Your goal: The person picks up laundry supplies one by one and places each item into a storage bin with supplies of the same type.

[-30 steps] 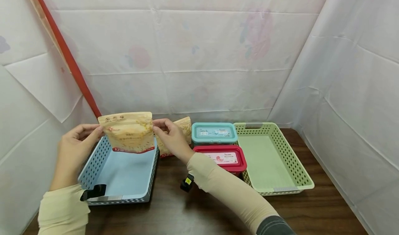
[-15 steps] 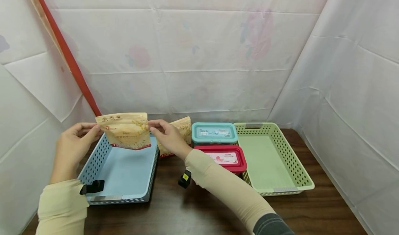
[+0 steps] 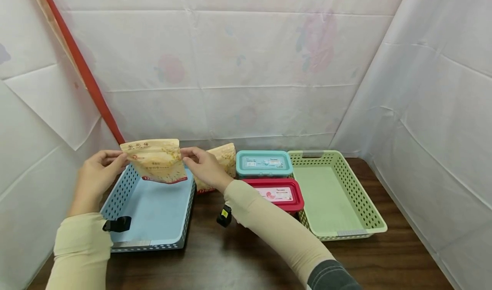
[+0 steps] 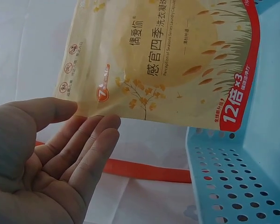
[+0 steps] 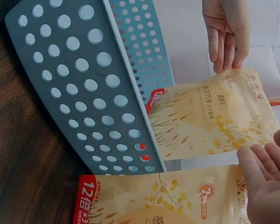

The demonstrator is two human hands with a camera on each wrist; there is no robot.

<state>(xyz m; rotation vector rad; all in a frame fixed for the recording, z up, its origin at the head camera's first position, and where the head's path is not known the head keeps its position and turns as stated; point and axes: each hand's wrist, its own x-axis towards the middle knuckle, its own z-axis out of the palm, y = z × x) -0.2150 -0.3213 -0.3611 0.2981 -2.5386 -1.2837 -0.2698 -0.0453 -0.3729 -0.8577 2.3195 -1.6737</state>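
A yellow laundry capsule pouch (image 3: 155, 161) with a red lower band hangs over the far part of the blue basket (image 3: 153, 217). My left hand (image 3: 101, 174) pinches its left upper edge between thumb and fingers, as the left wrist view also shows. At the opposite edge, my right hand (image 3: 205, 166) pinches the pouch near its top corner. A second, matching pouch (image 3: 226, 157) stands on the table just right of the blue basket, partly hidden behind my right hand. In the right wrist view this second pouch (image 5: 177, 196) is close below the held one.
A teal lidded box (image 3: 264, 163) and a red lidded box (image 3: 282, 194) sit between the second pouch and a green basket (image 3: 334, 196) on the right. White sheets (image 3: 246, 68) enclose the dark wooden table (image 3: 207, 256) at the back and sides.
The held pouch has shifted slightly left, and its lower edge has tilted up and away a little. Both hands still hold it; the baskets and boxes stay put.
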